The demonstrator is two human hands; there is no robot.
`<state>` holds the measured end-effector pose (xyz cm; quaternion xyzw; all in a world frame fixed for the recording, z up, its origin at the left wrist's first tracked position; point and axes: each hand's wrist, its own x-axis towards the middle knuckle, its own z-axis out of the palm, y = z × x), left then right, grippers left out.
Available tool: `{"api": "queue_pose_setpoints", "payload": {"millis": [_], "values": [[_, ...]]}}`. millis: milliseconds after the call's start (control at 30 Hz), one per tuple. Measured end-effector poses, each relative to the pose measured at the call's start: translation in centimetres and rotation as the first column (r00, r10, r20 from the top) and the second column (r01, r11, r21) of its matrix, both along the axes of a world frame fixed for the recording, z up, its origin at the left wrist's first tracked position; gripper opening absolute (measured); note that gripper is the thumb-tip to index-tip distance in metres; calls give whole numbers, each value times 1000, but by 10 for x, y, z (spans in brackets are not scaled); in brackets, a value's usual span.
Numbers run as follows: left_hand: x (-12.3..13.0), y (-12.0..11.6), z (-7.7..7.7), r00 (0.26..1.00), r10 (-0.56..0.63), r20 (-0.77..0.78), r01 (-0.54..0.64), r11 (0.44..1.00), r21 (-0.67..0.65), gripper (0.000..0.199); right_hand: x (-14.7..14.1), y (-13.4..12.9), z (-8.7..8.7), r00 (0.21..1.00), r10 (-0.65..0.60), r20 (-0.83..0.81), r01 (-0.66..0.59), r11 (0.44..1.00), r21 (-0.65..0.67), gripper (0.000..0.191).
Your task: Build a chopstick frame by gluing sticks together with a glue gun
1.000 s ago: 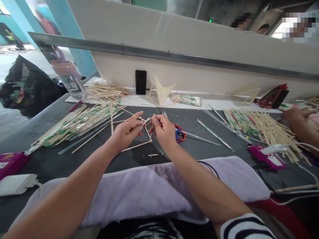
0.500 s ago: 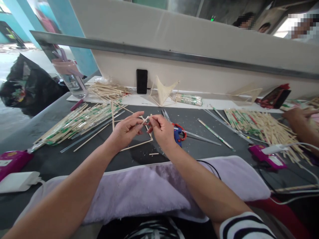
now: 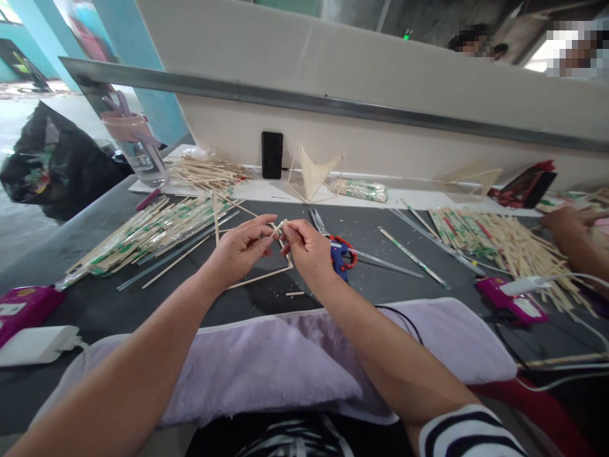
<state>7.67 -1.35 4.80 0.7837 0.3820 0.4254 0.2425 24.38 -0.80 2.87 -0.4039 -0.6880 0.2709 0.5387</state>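
Just above the dark table, my left hand [image 3: 242, 249] pinches a thin wooden stick [image 3: 277, 231], chopstick-like, between thumb and fingertips. My right hand [image 3: 308, 252] is closed at the same spot, its thumb and fingertips pinched on a stick's end; the exact contact is partly hidden. Under and around both hands is an angular frame of joined sticks [image 3: 261, 278], with one upright part [image 3: 217, 219] at its left. Beside my right hand lie a blue glue gun [image 3: 339, 259] and scissors [image 3: 318, 221], whose red-orange handles seem to be behind it.
Wrapped chopsticks [image 3: 157, 238] lie left, loose sticks [image 3: 528, 254] right. A finished-looking stick model [image 3: 314, 172] and a black phone [image 3: 272, 155] stand at the back. Purple power strips [image 3: 511, 299], a bottle [image 3: 137, 152] and a lilac cloth [image 3: 266, 368] surround the work. Another person's hand [image 3: 566, 222] is far right.
My fingertips have shifted slightly where the sticks meet, and the stick's end now sits closer against my right fingers. The view has moved a little; the rest stays put.
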Motion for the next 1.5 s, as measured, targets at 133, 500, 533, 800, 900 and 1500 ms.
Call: {"api": "queue_pose_setpoints", "payload": {"millis": [133, 500, 533, 800, 900, 1500], "values": [[0, 0, 0, 1000, -1, 3, 1, 1000, -16, 18, 0, 0, 1, 1000, -2, 3, 2, 1000, -1, 23], [-1, 0, -2, 1000, 18, 18, -17, 997, -74, 21, -1, 0, 0, 1000, -4, 0, 4, 1000, 5, 23], [-1, 0, -2, 1000, 17, 21, -15, 997, -78, 22, -1, 0, 0, 1000, -1, -3, 1, 1000, 8, 23], [-1, 0, -2, 998, 3, 70, 6, 993, -122, 24, -1, -1, 2, 1000, -3, 2, 3, 1000, 13, 25], [-1, 0, -2, 998, -1, 68, 10, 992, -130, 24, -2, -2, 2, 1000, -4, -3, 4, 1000, 7, 26], [-3, 4, -2, 989, -83, 122, 96, 991, -98, 19, -8, -1, 4, 984, -164, 66, 156, 982, 105, 27]]}}
